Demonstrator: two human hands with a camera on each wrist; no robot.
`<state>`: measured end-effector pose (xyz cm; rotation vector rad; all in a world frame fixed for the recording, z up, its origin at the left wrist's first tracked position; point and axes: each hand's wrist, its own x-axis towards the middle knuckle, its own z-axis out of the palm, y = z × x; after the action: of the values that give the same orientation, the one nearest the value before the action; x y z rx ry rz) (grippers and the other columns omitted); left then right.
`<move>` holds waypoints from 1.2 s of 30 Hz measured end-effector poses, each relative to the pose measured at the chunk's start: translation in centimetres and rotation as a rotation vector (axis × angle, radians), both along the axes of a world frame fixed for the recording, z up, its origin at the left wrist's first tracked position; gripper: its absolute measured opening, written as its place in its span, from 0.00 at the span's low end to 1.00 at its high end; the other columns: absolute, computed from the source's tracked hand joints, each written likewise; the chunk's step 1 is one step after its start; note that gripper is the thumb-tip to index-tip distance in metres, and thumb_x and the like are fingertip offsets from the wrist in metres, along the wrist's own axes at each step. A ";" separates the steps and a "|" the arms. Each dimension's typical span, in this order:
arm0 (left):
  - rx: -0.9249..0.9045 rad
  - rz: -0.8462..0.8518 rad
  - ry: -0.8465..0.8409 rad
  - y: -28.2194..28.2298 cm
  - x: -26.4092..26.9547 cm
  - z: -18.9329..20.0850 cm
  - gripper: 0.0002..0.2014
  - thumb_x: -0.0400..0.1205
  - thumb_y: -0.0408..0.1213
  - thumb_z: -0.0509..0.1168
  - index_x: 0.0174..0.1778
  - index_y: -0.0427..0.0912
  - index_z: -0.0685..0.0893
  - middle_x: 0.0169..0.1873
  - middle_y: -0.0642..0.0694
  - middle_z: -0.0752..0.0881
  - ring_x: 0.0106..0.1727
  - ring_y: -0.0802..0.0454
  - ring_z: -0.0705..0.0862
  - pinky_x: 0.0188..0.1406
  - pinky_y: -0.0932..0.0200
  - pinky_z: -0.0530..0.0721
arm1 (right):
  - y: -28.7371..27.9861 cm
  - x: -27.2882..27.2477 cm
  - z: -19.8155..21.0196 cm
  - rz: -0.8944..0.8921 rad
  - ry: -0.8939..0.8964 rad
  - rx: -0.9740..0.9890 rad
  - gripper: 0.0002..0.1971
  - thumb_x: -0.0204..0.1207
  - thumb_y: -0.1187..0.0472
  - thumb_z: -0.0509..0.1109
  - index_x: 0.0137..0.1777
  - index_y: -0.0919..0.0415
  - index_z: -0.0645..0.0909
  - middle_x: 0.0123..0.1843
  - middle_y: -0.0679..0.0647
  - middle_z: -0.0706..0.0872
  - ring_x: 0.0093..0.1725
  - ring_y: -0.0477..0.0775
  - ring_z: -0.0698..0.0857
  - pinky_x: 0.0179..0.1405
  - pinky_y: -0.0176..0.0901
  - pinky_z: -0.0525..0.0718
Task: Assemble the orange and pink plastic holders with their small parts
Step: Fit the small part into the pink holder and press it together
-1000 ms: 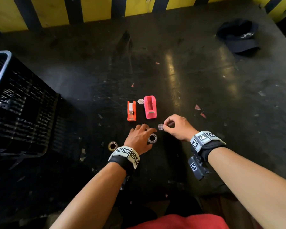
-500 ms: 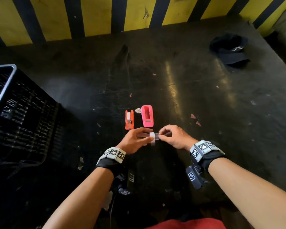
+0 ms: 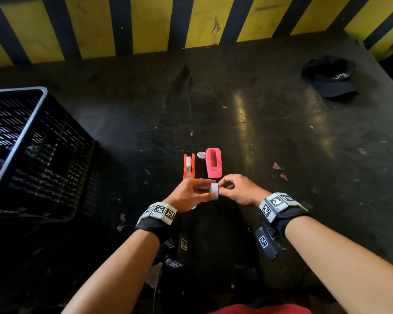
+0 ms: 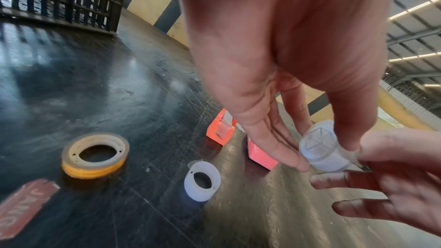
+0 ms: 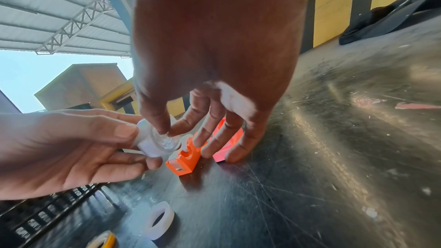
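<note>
Left hand [image 3: 188, 194] and right hand [image 3: 238, 189] meet above the near middle of the dark surface [image 3: 281, 137]. Left grip: thumb and fingers pinch a white plastic spool [image 4: 322, 150]. Right grip: thumb and forefinger pinch a small clear insert [image 5: 167, 141] at the spool's end. Orange holder [image 3: 188, 166] and pink holder [image 3: 213, 163] lie side by side just beyond the hands. A white ring [image 4: 202, 183] and tape roll [image 4: 95, 155] lie on the surface near the left hand. Black crate [image 3: 32, 150] at the left edge.

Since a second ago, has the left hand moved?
Yes. The left hand has lifted off the table and gone forward, toward the orange holder, where it now pinches a white roll against the right hand.
</note>
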<state>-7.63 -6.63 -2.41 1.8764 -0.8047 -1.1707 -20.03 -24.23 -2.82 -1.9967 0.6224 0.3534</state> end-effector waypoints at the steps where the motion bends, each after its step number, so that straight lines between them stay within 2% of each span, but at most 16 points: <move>1: 0.005 0.002 -0.006 0.0 0.1 0.0 0.26 0.81 0.39 0.77 0.76 0.43 0.84 0.67 0.47 0.91 0.66 0.55 0.90 0.70 0.52 0.88 | 0.0 0.1 0.0 -0.001 0.001 0.003 0.08 0.79 0.53 0.76 0.55 0.53 0.88 0.58 0.53 0.89 0.58 0.53 0.88 0.54 0.47 0.85; 3: 0.006 0.009 -0.010 0.1 0.1 0.1 0.26 0.81 0.39 0.77 0.75 0.42 0.84 0.67 0.47 0.91 0.66 0.55 0.89 0.69 0.52 0.88 | -0.1 0.2 0.0 -0.003 0.002 0.014 0.08 0.80 0.53 0.76 0.56 0.53 0.89 0.58 0.52 0.89 0.58 0.52 0.88 0.50 0.43 0.83; 6: 0.002 0.002 -0.007 0.0 0.4 0.0 0.25 0.81 0.38 0.77 0.75 0.42 0.85 0.66 0.48 0.91 0.64 0.58 0.90 0.66 0.59 0.89 | -0.2 0.5 0.0 -0.006 0.007 0.030 0.07 0.80 0.54 0.76 0.55 0.53 0.89 0.57 0.51 0.89 0.57 0.49 0.87 0.46 0.40 0.81; 10: 0.032 0.005 -0.007 -0.3 0.9 -0.4 0.25 0.80 0.40 0.78 0.74 0.43 0.85 0.64 0.48 0.91 0.62 0.57 0.91 0.69 0.52 0.89 | -0.3 0.7 -0.2 -0.008 -0.002 0.029 0.03 0.80 0.56 0.75 0.52 0.51 0.88 0.54 0.51 0.89 0.54 0.49 0.87 0.45 0.39 0.80; 13: 0.044 0.010 -0.036 -0.5 1.4 -0.7 0.25 0.78 0.42 0.80 0.72 0.45 0.87 0.61 0.50 0.92 0.61 0.56 0.92 0.69 0.48 0.89 | -0.6 0.9 -0.2 -0.030 -0.009 -0.002 0.06 0.80 0.63 0.72 0.53 0.53 0.87 0.53 0.50 0.88 0.51 0.49 0.86 0.43 0.34 0.79; 15: 0.048 0.036 -0.073 -0.6 2.0 -0.8 0.25 0.76 0.43 0.81 0.69 0.47 0.88 0.58 0.51 0.93 0.60 0.56 0.92 0.68 0.47 0.89 | -1.1 1.3 -0.3 -0.037 -0.003 -0.047 0.09 0.78 0.67 0.69 0.54 0.55 0.85 0.53 0.50 0.88 0.52 0.52 0.86 0.44 0.32 0.79; 17: 0.052 0.054 -0.107 -0.7 2.7 -0.5 0.25 0.74 0.41 0.82 0.68 0.48 0.87 0.56 0.52 0.92 0.58 0.56 0.93 0.66 0.47 0.90 | -1.7 1.9 -0.5 -0.028 0.010 -0.081 0.12 0.76 0.68 0.70 0.57 0.53 0.82 0.58 0.52 0.87 0.54 0.53 0.87 0.52 0.39 0.84; 18: 0.055 0.054 -0.114 -1.0 3.1 -0.4 0.25 0.74 0.41 0.83 0.67 0.49 0.87 0.56 0.53 0.92 0.56 0.56 0.93 0.65 0.49 0.91 | -2.1 2.5 -0.8 -0.008 0.029 -0.103 0.16 0.75 0.66 0.73 0.61 0.52 0.79 0.63 0.53 0.85 0.57 0.54 0.87 0.58 0.45 0.86; 20: 0.056 0.033 -0.142 -1.3 3.9 0.4 0.24 0.74 0.42 0.83 0.65 0.51 0.87 0.56 0.55 0.92 0.54 0.57 0.93 0.63 0.52 0.91 | -2.8 3.7 -1.3 0.052 0.062 -0.185 0.32 0.71 0.61 0.79 0.75 0.51 0.72 0.75 0.56 0.77 0.70 0.58 0.83 0.70 0.55 0.83; 22: 0.045 0.017 -0.184 -1.9 4.9 1.0 0.21 0.74 0.44 0.82 0.63 0.51 0.88 0.55 0.56 0.93 0.52 0.59 0.93 0.61 0.56 0.90 | -3.7 5.2 -2.1 0.083 0.081 -0.251 0.48 0.67 0.59 0.84 0.85 0.50 0.62 0.83 0.57 0.67 0.79 0.63 0.76 0.79 0.58 0.76; 24: 0.032 0.015 -0.222 -2.5 5.8 1.4 0.19 0.74 0.45 0.82 0.61 0.51 0.89 0.53 0.57 0.93 0.50 0.61 0.93 0.57 0.61 0.89 | -4.4 6.6 -3.2 0.096 0.075 -0.282 0.58 0.63 0.59 0.87 0.88 0.47 0.54 0.87 0.54 0.61 0.82 0.66 0.72 0.81 0.61 0.73; 27: 0.018 0.018 -0.248 -3.5 6.9 1.5 0.19 0.75 0.42 0.81 0.61 0.49 0.89 0.49 0.58 0.92 0.44 0.65 0.91 0.49 0.64 0.87 | -5.0 8.2 -4.9 0.133 0.082 -0.312 0.65 0.60 0.56 0.90 0.90 0.45 0.48 0.90 0.50 0.55 0.84 0.68 0.69 0.82 0.67 0.71; 30: 0.038 -0.003 -0.254 -4.5 7.8 1.3 0.21 0.76 0.42 0.81 0.65 0.48 0.88 0.49 0.61 0.86 0.48 0.61 0.88 0.45 0.61 0.92 | -5.5 8.9 -6.0 0.158 0.047 -0.321 0.65 0.56 0.54 0.92 0.89 0.47 0.53 0.89 0.50 0.62 0.81 0.67 0.71 0.80 0.63 0.73; 31: 0.044 -0.015 -0.284 -4.8 8.0 1.2 0.21 0.76 0.43 0.80 0.65 0.49 0.88 0.49 0.62 0.83 0.48 0.61 0.86 0.44 0.65 0.90 | -5.6 8.9 -6.2 0.155 0.023 -0.313 0.64 0.55 0.53 0.92 0.88 0.47 0.55 0.88 0.51 0.65 0.80 0.66 0.72 0.79 0.61 0.74; 33: 0.041 -0.036 -0.367 -5.4 8.3 0.8 0.21 0.76 0.44 0.80 0.65 0.51 0.88 0.53 0.61 0.81 0.52 0.63 0.82 0.49 0.74 0.79 | -5.9 8.7 -6.3 0.149 -0.029 -0.278 0.63 0.52 0.53 0.93 0.87 0.48 0.59 0.85 0.51 0.69 0.79 0.62 0.74 0.79 0.57 0.74; 36: 0.010 -0.033 -0.450 -6.5 8.7 0.2 0.19 0.75 0.44 0.81 0.63 0.53 0.89 0.64 0.55 0.82 0.60 0.60 0.79 0.55 0.76 0.71 | -5.9 8.0 -5.6 0.130 -0.121 -0.253 0.61 0.51 0.51 0.92 0.85 0.51 0.63 0.81 0.52 0.72 0.78 0.58 0.76 0.78 0.52 0.75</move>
<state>1.04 -13.10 -2.17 2.1756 -1.0746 -0.7764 -12.07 -30.17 -8.38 -2.2888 0.4801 0.2387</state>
